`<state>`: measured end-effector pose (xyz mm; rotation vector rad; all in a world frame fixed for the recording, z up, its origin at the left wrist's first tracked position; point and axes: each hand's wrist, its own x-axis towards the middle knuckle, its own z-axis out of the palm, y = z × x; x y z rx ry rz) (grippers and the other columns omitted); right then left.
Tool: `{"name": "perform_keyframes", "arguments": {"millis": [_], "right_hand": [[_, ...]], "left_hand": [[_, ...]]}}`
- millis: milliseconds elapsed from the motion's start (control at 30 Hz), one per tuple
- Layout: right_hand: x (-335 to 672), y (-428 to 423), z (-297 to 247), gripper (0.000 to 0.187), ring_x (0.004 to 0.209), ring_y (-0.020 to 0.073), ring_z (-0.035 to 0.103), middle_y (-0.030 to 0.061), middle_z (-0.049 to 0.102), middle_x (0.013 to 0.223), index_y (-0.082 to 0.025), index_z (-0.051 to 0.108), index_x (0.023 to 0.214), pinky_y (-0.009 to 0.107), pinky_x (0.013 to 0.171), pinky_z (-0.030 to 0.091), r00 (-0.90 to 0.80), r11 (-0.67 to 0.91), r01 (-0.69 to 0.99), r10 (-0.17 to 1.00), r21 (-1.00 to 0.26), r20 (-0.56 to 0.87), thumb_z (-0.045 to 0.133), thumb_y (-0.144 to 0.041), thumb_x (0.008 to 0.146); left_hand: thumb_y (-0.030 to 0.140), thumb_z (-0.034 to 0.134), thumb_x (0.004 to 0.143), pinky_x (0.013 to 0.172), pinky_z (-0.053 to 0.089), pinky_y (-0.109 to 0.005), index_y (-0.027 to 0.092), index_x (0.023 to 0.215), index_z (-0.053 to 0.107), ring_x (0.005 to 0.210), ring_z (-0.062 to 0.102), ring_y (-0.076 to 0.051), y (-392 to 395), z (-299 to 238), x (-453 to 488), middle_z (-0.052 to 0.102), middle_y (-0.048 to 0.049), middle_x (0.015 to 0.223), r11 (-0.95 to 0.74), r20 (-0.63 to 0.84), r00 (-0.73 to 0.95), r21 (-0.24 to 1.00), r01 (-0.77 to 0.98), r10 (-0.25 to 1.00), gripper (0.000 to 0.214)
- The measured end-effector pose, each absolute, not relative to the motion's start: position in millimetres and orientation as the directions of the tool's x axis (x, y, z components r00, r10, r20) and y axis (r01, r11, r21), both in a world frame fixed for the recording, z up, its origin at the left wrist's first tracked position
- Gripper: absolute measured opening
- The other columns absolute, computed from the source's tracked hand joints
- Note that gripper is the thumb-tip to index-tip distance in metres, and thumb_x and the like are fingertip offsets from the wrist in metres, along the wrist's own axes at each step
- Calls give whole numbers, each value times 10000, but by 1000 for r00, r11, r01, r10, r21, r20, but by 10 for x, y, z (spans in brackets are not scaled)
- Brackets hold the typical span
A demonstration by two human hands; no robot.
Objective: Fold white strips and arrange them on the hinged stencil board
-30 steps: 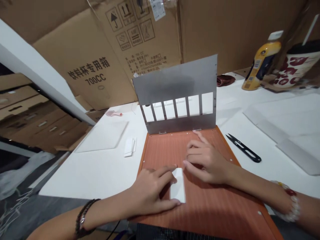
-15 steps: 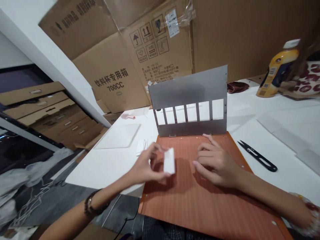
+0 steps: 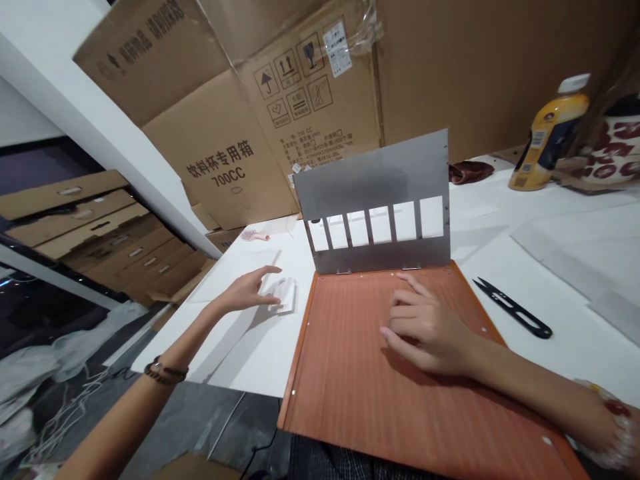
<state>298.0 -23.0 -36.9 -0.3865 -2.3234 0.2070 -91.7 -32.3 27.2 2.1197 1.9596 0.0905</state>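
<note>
Has left hand (image 3: 251, 289) spread open, thumb and fingers apart, at white pieces (image 3: 287, 297) on table (image 3: 270, 350) left of reddish board (image 3: 345, 380); cannot tell contact. Rests right hand (image 3: 426, 330), loosely curled, empty, on board.

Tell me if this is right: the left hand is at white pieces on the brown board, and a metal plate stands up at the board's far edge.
Not quite: the head view shows the white pieces at the left hand lying on the white table, left of the brown board. The metal plate is as stated.
</note>
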Motion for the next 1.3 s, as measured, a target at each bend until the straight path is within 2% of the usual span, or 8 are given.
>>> {"name": "perform_keyframes", "arguments": {"millis": [267, 467, 633, 800, 867, 933, 1033, 1300], "right_hand": [[2971, -208, -371, 378, 640, 136, 429, -21, 522, 509, -180, 524, 539, 463, 1057, 265, -683, 950, 225, 312, -216, 660, 453, -193, 911], [2958, -214, -361, 381, 633, 138, 386, -19, 487, 497, -184, 510, 533, 417, 979, 320, -675, 954, 200, 300, -224, 674, 448, -185, 909], [2950, -198, -356, 388, 611, 131, 351, -23, 451, 496, -182, 469, 533, 361, 789, 370, -649, 937, 194, 344, -289, 679, 429, -194, 919], [2937, -155, -338, 329, 659, 147, 461, -12, 533, 584, -191, 499, 599, 366, 732, 363, -591, 840, 255, 527, -479, 611, 448, -243, 919], [2929, -134, -328, 129, 783, 177, 536, 12, 631, 803, -213, 597, 829, 372, 754, 391, -520, 738, 283, 654, -612, 549, 545, -318, 881], [2922, -111, -324, 271, 867, 198, 557, 38, 627, 973, -232, 586, 1039, 360, 741, 425, -492, 627, 271, 743, -731, 454, 636, -384, 820], [2916, -80, -317, 201, 833, 184, 557, 45, 598, 951, -231, 605, 994, 319, 659, 444, -541, 536, 196, 757, -821, 365, 600, -365, 843], [2928, -46, -249, 152, 776, 176, 500, 20, 550, 796, -203, 535, 717, 343, 733, 403, -551, 660, 407, 729, -632, 407, 554, -287, 842]], "left_hand": [[660, 717, 628, 779, 398, -293, 292, 1249, 581, 992, 570, -273, -86, 153, -997, 595, -69, 1219, -80, -299, 134, 184, 980, 945, 735], [614, 794, 536, 713, 404, -296, 205, 1113, 638, 872, 570, -256, -80, 200, -994, 619, -92, 1058, -36, -272, 105, 249, 968, 957, 725], [547, 618, 790, 583, 393, -252, 171, 979, 613, 671, 521, -155, -149, 474, -783, 595, -32, 801, -64, -206, 180, 469, 881, 962, 420], [483, 542, 875, 538, 402, -214, 192, 980, 535, 658, 485, -115, -278, 477, -134, 553, -28, 832, -190, -25, 292, 705, 683, 956, 309], [477, 518, 888, 550, 419, -221, 187, 959, 507, 654, 482, -112, -313, 355, 189, 538, -27, 828, -238, 45, 322, 770, 592, 946, 299], [458, 509, 900, 571, 432, -228, 182, 935, 486, 663, 494, -114, -329, 222, 474, 516, -17, 794, -280, 109, 336, 808, 518, 936, 279], [423, 489, 920, 593, 446, -241, 185, 949, 480, 679, 515, -121, -312, 103, 725, 517, -13, 793, -327, 167, 355, 826, 459, 920, 240], [378, 663, 802, 727, 441, -311, 219, 879, 643, 855, 500, -179, -188, 77, 524, 482, -34, 906, -433, 229, 391, 689, 582, 891, 177]]}}
